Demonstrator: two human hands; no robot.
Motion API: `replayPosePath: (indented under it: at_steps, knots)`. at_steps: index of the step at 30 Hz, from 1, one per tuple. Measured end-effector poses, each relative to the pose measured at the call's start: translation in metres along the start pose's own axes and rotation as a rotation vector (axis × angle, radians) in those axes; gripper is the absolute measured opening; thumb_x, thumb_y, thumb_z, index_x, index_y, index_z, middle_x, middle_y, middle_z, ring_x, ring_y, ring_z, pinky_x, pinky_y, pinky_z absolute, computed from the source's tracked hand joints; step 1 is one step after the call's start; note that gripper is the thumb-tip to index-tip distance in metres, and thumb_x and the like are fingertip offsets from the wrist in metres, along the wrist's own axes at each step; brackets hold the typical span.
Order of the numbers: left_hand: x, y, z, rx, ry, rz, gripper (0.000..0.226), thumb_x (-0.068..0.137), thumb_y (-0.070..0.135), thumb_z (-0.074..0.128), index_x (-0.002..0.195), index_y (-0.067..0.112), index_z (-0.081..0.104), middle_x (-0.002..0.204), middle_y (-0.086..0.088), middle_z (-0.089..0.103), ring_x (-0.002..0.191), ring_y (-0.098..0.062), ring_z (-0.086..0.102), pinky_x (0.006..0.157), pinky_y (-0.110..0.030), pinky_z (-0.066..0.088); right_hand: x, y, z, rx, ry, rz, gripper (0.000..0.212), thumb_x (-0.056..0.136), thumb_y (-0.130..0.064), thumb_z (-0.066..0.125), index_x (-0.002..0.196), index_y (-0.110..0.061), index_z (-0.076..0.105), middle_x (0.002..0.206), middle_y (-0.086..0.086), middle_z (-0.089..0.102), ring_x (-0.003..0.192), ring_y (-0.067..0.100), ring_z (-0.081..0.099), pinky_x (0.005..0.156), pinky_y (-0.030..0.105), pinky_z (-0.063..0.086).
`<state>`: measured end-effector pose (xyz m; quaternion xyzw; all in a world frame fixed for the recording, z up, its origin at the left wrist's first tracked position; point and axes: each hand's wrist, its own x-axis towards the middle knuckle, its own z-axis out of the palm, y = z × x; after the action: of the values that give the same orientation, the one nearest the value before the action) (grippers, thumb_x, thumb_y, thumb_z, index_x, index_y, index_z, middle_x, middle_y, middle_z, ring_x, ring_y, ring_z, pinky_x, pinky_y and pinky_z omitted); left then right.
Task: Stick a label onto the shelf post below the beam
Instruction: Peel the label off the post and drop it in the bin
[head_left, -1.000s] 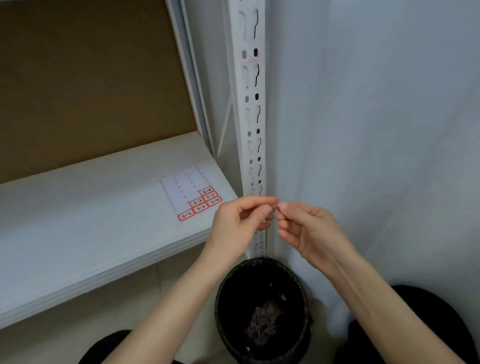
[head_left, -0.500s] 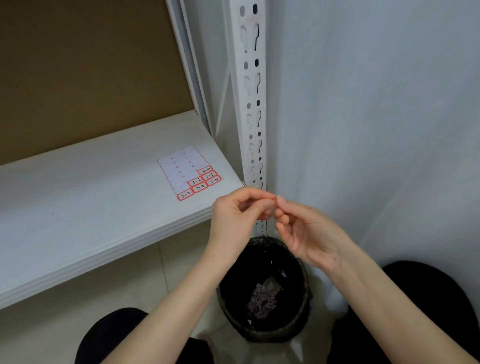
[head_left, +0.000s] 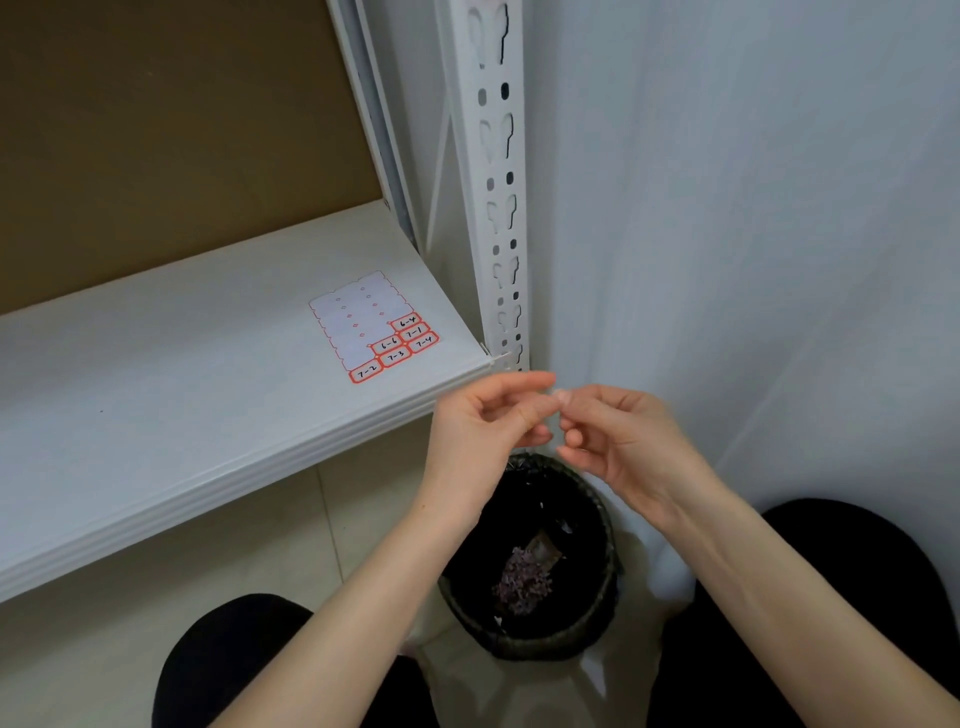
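Note:
The white slotted shelf post (head_left: 493, 182) runs down the middle of the view to the shelf corner. Just below that corner, in front of the post, my left hand (head_left: 488, 421) and my right hand (head_left: 618, 436) meet fingertip to fingertip. Between them they pinch a tiny pale label (head_left: 559, 395), mostly hidden by the fingers. The shelf's front beam (head_left: 208, 483) runs off to the left of my hands. A label sheet (head_left: 374, 327) with several red-edged labels lies on the white shelf board (head_left: 156, 374) near the post.
A black waste bin (head_left: 530, 566) with scraps inside stands on the tiled floor right under my hands. A white wall (head_left: 753, 234) closes the right side. Brown board (head_left: 156, 130) backs the shelf. My dark-clad knees show at the bottom.
My hands stay joined at the fingertips and have barely shifted. The view has tipped down a little, so more of the bin and floor shows.

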<state>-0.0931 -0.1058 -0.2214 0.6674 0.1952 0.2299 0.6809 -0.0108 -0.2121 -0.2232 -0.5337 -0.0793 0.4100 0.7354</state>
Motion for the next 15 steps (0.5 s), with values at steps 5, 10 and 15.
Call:
replayPosePath:
  at_steps: [5, 10, 15]
  knots:
    - [0.0043, -0.0020, 0.0003, -0.019, -0.012, -0.049, 0.015, 0.085, -0.001, 0.063, 0.078, 0.011, 0.069, 0.067, 0.000, 0.070, 0.062, -0.011, 0.065, 0.070, -0.028, 0.059, -0.0038, -0.0019, -0.0033, -0.104, -0.023, -0.024, 0.008, 0.077, -0.013, 0.068, 0.072, -0.006, 0.069, 0.060, 0.003, 0.063, 0.050, 0.006, 0.057, 0.052, 0.017, 0.053]
    - [0.0058, -0.0057, 0.0025, 0.097, -0.010, 0.030, 0.017, 0.088, -0.001, 0.059, 0.078, 0.010, 0.066, 0.057, 0.007, 0.062, 0.055, -0.006, 0.056, 0.060, -0.022, 0.055, -0.0055, -0.0018, -0.0036, -0.104, -0.030, -0.016, 0.012, 0.083, -0.011, 0.063, 0.075, -0.006, 0.069, 0.063, 0.005, 0.063, 0.051, 0.006, 0.058, 0.053, 0.017, 0.053]
    - [0.0057, -0.0050, 0.0017, 0.089, 0.009, 0.059, 0.017, 0.088, 0.002, 0.060, 0.080, 0.012, 0.070, 0.064, 0.008, 0.068, 0.057, -0.004, 0.058, 0.061, -0.020, 0.054, -0.0071, -0.0051, -0.0038, -0.047, -0.072, 0.010, 0.016, 0.090, -0.010, 0.056, 0.083, -0.006, 0.070, 0.066, 0.001, 0.068, 0.054, 0.005, 0.061, 0.054, 0.017, 0.054]
